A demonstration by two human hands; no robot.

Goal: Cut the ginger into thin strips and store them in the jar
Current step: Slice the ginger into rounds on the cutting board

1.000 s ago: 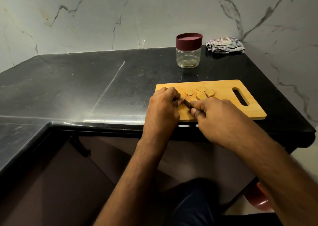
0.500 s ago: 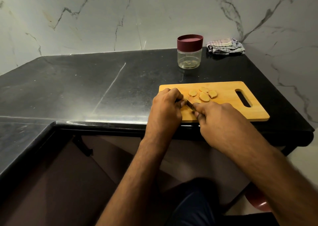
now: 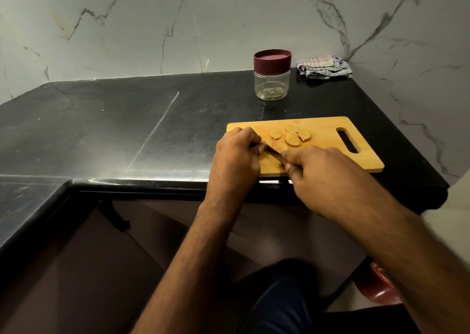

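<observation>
Your right hand (image 3: 328,178) grips the knife (image 3: 273,153); left hand (image 3: 235,160) fingers curl closed, ginger slices (image 3: 292,138) just beyond your fingertips

you see a striped cloth (image 3: 325,66) bunched at the bench's (image 3: 101,130) far corner, touching the marble wall (image 3: 229,16).

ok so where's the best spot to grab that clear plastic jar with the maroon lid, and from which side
Probably by the clear plastic jar's straight round wall just below the wide maroon lid, coming from its front or left. It stands upright and closed on the black stone counter, with open counter on those sides. The striped folded cloth lies to its right and the marble wall rises close behind.
</observation>
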